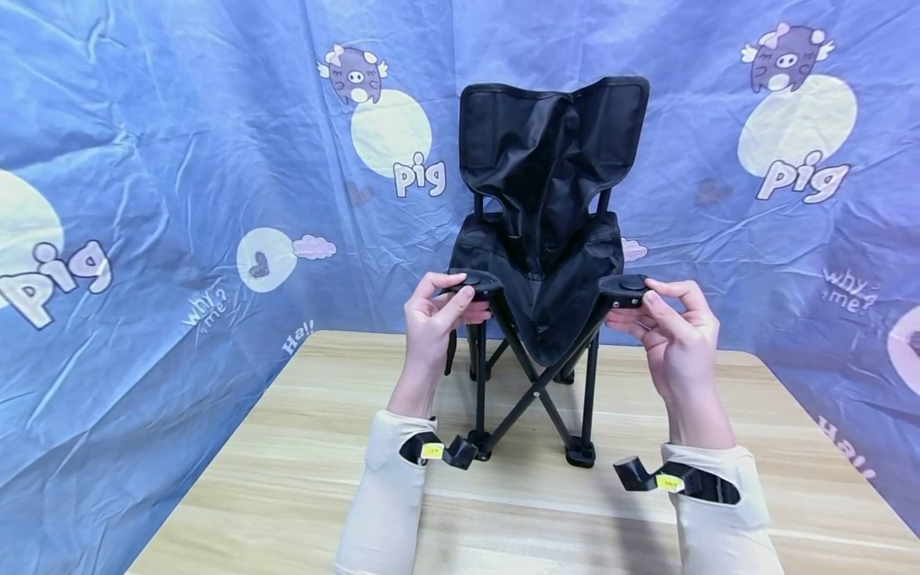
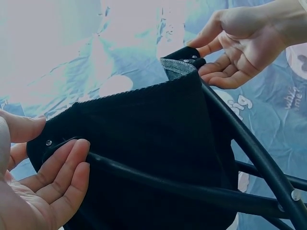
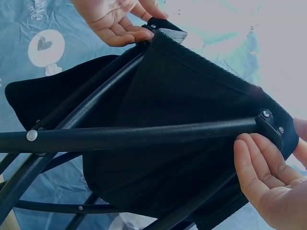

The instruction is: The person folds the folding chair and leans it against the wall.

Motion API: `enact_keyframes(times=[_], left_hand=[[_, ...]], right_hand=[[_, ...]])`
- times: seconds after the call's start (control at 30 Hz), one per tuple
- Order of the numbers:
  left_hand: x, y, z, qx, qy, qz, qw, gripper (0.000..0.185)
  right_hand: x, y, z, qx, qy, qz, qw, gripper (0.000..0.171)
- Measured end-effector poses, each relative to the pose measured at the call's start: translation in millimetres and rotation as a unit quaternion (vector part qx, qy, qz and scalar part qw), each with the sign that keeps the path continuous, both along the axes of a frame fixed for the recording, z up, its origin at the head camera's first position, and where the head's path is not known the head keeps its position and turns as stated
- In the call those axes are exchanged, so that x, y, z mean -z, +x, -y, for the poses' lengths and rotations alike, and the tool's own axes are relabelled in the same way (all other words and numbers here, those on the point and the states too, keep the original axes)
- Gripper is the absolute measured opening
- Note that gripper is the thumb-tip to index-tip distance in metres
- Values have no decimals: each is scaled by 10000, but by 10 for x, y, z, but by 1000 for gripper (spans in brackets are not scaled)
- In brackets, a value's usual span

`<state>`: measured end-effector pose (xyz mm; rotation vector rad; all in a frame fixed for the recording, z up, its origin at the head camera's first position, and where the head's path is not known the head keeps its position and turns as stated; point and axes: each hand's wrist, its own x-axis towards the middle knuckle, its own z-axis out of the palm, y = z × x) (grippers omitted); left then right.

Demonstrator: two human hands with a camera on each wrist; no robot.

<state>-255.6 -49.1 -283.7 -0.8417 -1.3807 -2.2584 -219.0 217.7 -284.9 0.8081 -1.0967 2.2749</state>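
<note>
A black folding chair [image 1: 553, 160] stands upright on the table, its fabric seat sagging in a V and its legs partly spread. My left hand [image 1: 437, 313] pinches the seat's front left corner, thumb on top and fingers beneath. At the opposite front corner, my right hand [image 1: 676, 319] grips the fabric and frame end the same way. From below, the left wrist view shows a dark tube [image 2: 172, 179] running to the left corner beside my fingertips [image 2: 81, 148]. Riveted plastic [image 3: 271, 127] caps the right tube end in the right wrist view.
The wood-grain table [image 1: 287, 479] extends beneath the chair and both forearms. Blue printed cloth [image 1: 180, 160] hangs close behind and at both sides. Black camera mounts [image 1: 460, 453] are strapped over the sleeves, the left one close to a chair foot [image 1: 580, 454].
</note>
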Motion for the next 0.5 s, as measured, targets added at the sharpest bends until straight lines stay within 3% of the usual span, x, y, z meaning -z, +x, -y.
enact_keyframes(times=[0.17,0.5], left_hand=[[-25,1,-15,16,51,-9,10000,22],[-57,16,-48,-33,39,13,10000,21]], right_hand=[[-18,-2,24,181,103,134,9997,14],[-46,1,59,114,70,75,9999,12]])
